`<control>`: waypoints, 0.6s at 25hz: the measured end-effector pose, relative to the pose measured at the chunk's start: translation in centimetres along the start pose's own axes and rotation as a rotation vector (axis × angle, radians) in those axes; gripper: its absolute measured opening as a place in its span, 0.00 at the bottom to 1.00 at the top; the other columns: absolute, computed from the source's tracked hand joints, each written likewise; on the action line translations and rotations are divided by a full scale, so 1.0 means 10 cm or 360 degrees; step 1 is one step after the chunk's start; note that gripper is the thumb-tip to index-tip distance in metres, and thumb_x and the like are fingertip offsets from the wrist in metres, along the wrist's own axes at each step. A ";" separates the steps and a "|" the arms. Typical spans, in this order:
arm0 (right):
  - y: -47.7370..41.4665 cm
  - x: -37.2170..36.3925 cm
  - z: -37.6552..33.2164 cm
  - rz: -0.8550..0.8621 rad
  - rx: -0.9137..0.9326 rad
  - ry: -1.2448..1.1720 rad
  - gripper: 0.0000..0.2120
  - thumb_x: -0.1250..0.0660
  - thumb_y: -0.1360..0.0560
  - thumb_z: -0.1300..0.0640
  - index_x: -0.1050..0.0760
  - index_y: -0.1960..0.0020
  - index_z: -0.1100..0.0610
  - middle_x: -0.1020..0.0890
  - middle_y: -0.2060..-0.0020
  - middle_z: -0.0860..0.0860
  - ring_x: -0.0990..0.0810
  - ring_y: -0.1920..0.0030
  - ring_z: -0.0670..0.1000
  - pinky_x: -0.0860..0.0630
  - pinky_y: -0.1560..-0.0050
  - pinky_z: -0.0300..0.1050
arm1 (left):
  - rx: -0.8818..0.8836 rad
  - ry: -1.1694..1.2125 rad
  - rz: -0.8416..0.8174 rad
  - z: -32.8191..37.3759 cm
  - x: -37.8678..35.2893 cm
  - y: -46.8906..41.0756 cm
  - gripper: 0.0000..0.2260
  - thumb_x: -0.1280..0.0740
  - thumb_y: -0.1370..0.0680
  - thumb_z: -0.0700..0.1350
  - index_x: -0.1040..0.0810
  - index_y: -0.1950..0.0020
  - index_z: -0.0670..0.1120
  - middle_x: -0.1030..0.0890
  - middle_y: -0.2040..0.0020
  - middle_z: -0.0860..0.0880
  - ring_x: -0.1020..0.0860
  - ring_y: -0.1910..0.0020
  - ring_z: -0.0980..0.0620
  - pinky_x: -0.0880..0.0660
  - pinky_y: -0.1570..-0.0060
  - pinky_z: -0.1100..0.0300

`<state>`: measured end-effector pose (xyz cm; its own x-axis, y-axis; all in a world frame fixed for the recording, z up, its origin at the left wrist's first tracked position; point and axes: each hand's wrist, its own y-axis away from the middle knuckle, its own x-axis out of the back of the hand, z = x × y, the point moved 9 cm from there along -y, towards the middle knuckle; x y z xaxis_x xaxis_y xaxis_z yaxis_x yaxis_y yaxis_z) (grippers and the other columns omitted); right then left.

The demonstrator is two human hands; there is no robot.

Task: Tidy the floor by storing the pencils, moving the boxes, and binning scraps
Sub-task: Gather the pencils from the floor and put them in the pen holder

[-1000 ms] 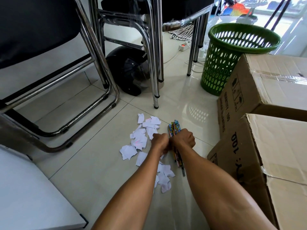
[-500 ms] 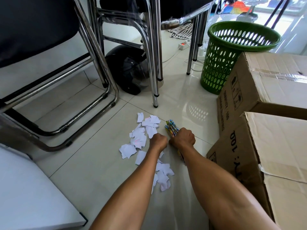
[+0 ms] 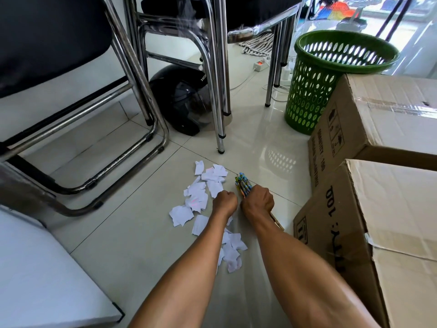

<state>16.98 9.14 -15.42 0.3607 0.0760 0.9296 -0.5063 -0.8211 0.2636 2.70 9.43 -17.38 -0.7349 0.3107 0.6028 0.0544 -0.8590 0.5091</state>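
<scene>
My right hand [image 3: 257,202] grips a bundle of colourful pencils [image 3: 242,184] low over the tiled floor. Their ends stick out past my knuckles, and the other ends show beside my wrist. My left hand [image 3: 224,201] is a closed fist just left of the bundle, with nothing visible in it. Several torn white paper scraps [image 3: 197,197] lie left of my hands, and more paper scraps [image 3: 233,253] lie under my left forearm. Two cardboard boxes stand on the right, a near box [image 3: 378,233] and a far box [image 3: 378,114]. A green perforated bin [image 3: 314,91] stands behind them.
Chrome chair legs [image 3: 218,129] and a sled chair frame [image 3: 113,176] stand to the left and ahead. A black helmet [image 3: 182,100] sits under the chairs. A power strip [image 3: 259,66] and cables lie beyond. A white board [image 3: 35,275] fills the lower left.
The pencils lay along the floor a second ago. Now they are gathered in my right hand, with their rear ends swung to the right. My left fist has drawn slightly apart.
</scene>
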 end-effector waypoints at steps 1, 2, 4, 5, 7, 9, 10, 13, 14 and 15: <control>0.01 0.01 -0.01 0.0026 0.0034 0.0048 0.13 0.31 0.27 0.60 0.20 0.42 0.55 0.19 0.44 0.54 0.19 0.43 0.56 0.23 0.50 0.44 | 0.0019 0.0065 0.0005 -0.01 0.00 0.00 0.15 0.43 0.19 0.39 0.24 0.37 0.34 0.23 0.38 0.35 0.24 0.40 0.37 0.25 0.44 0.52; 0.02 0.02 -0.01 0.0051 0.0063 0.0083 0.13 0.31 0.26 0.60 0.21 0.42 0.55 0.18 0.44 0.53 0.19 0.43 0.55 0.24 0.50 0.44 | 0.0049 0.0153 0.0012 -0.02 0.00 0.01 0.16 0.43 0.19 0.41 0.24 0.37 0.34 0.23 0.38 0.34 0.24 0.40 0.36 0.25 0.43 0.50; 0.02 0.02 0.02 0.0075 0.0067 0.0039 0.13 0.30 0.28 0.59 0.21 0.43 0.55 0.18 0.45 0.54 0.19 0.44 0.55 0.24 0.51 0.44 | 0.0108 0.0345 0.0017 -0.06 -0.01 0.02 0.19 0.45 0.19 0.45 0.25 0.36 0.34 0.22 0.38 0.34 0.23 0.39 0.36 0.25 0.38 0.47; 0.01 0.04 0.05 0.0080 0.0042 -0.0044 0.15 0.29 0.29 0.58 0.22 0.43 0.56 0.18 0.46 0.55 0.19 0.45 0.56 0.23 0.52 0.45 | 0.0133 0.0427 0.0017 -0.07 -0.03 0.03 0.21 0.46 0.18 0.48 0.25 0.35 0.35 0.22 0.37 0.34 0.23 0.38 0.36 0.26 0.36 0.46; -0.03 0.13 0.08 0.0131 -0.0035 -0.0372 0.18 0.25 0.33 0.54 0.22 0.45 0.58 0.18 0.50 0.56 0.18 0.50 0.59 0.24 0.57 0.45 | 0.0171 0.0535 0.0028 -0.10 -0.03 0.04 0.23 0.48 0.18 0.51 0.26 0.34 0.36 0.22 0.36 0.35 0.23 0.38 0.36 0.27 0.35 0.43; -0.08 0.30 0.06 0.0223 -0.0146 -0.0894 0.20 0.23 0.37 0.51 0.23 0.49 0.57 0.18 0.55 0.56 0.19 0.55 0.58 0.28 0.61 0.43 | 0.0233 0.0665 0.0047 -0.15 -0.02 0.02 0.24 0.49 0.18 0.53 0.26 0.34 0.38 0.22 0.37 0.36 0.23 0.38 0.37 0.26 0.35 0.43; -0.10 0.39 0.03 0.0269 -0.0209 -0.1203 0.19 0.23 0.38 0.51 0.23 0.52 0.56 0.18 0.59 0.53 0.19 0.57 0.57 0.28 0.61 0.42 | 0.0283 0.0804 0.0048 -0.17 -0.03 0.01 0.24 0.49 0.18 0.53 0.26 0.34 0.38 0.21 0.38 0.37 0.22 0.39 0.38 0.26 0.36 0.44; -0.15 0.50 -0.11 0.0306 -0.0333 -0.2052 0.15 0.24 0.42 0.53 0.23 0.57 0.53 0.18 0.66 0.47 0.17 0.62 0.52 0.20 0.58 0.44 | 0.0509 0.1599 -0.0121 -0.17 -0.18 0.03 0.25 0.51 0.16 0.55 0.27 0.34 0.39 0.20 0.41 0.40 0.21 0.40 0.41 0.25 0.39 0.51; -0.15 0.48 -0.17 0.0268 -0.0313 -0.2235 0.17 0.24 0.42 0.55 0.21 0.55 0.54 0.17 0.64 0.49 0.16 0.62 0.52 0.19 0.57 0.45 | 0.0535 0.1844 -0.0170 -0.12 -0.21 0.04 0.24 0.52 0.16 0.55 0.27 0.34 0.39 0.20 0.44 0.40 0.22 0.41 0.41 0.26 0.41 0.51; -0.15 0.45 -0.24 0.0219 -0.0266 -0.2333 0.18 0.25 0.42 0.57 0.21 0.52 0.56 0.15 0.62 0.51 0.16 0.63 0.52 0.18 0.58 0.45 | 0.0524 0.2048 -0.0195 -0.06 -0.22 0.05 0.23 0.52 0.15 0.53 0.27 0.34 0.40 0.20 0.46 0.40 0.21 0.43 0.41 0.25 0.42 0.49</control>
<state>17.49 12.08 -10.97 0.7023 -0.7039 -0.1065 -0.6469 -0.6934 0.3175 3.97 8.03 -18.79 -0.8475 -0.3809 -0.3697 -0.0317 -0.6589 0.7516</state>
